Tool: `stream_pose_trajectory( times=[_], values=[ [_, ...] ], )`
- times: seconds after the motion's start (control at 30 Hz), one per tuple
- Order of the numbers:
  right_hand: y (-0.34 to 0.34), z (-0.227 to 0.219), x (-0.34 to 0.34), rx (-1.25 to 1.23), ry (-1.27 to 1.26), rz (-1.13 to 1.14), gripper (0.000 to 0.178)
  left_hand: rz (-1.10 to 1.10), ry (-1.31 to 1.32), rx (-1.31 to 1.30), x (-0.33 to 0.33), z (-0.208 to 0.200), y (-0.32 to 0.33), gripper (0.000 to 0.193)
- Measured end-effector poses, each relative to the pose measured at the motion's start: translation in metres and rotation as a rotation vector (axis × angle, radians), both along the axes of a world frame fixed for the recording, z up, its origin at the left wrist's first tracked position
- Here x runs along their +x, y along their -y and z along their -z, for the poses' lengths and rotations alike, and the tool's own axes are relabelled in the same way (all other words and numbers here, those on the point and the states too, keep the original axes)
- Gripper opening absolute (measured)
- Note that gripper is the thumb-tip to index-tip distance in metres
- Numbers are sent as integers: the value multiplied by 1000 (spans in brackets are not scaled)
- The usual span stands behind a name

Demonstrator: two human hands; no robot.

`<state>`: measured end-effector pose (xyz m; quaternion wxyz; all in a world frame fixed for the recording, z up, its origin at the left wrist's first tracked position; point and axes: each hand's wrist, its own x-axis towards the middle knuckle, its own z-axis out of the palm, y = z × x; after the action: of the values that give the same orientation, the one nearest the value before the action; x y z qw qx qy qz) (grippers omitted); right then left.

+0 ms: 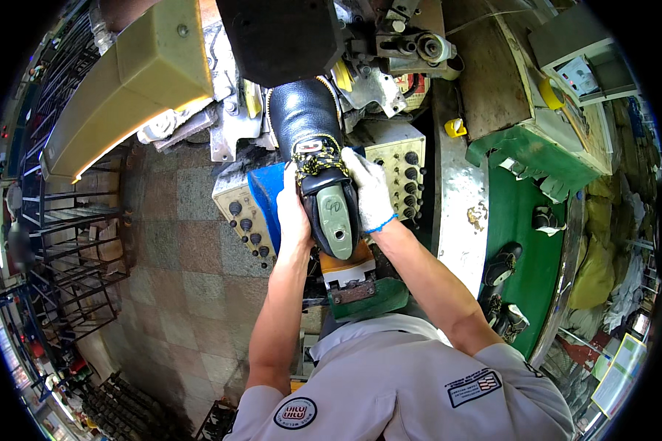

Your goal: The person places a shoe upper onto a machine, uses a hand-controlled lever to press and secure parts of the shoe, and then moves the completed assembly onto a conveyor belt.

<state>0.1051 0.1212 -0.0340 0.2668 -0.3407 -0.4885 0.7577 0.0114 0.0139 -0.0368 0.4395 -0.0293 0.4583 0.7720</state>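
A black leather shoe upper (301, 110) with black-and-yellow laces (318, 158) sits over a green shoe last (334, 213), its toe pointing away from me into a machine. My left hand (294, 217) is closed against the shoe's left side. On the right side my right hand (369, 192), in a white knit glove with a blue cuff, grips near the laces. Metal plates (228, 125) of the machine flank the toe, and a dark block (279, 40) hangs over it. The toe's tip is hidden under that block.
Control boxes with black knobs (410, 173) stand on both sides below the machine. A yellowish cover (132, 88) juts out at the left. Several shoes (502, 264) lie on a green surface (526, 242) at the right. Black metal racks (73, 235) stand at far left.
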Motion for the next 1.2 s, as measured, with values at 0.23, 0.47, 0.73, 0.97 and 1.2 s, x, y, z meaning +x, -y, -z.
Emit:
stream_pose_trajectory(
  times=[0.23,0.47,0.73,0.97,1.2],
  values=[
    [2,3,-5,-135,-39,32,40,-5,-47,-88,-6,11,-3,52],
    [3,15,-7,-168,-130,63,33,27,-164,-56,-7,12,-4,51],
    [2,8,-13,-159,-153,55,32,-5,-211,103,-6,10,-3,43],
    [1,-1,-7,-115,-87,35,39,-49,-186,58,1,-10,-6,47],
    [-6,18,74,-9,-9,123,56,-218,-561,-444,30,77,101,46]
  ],
)
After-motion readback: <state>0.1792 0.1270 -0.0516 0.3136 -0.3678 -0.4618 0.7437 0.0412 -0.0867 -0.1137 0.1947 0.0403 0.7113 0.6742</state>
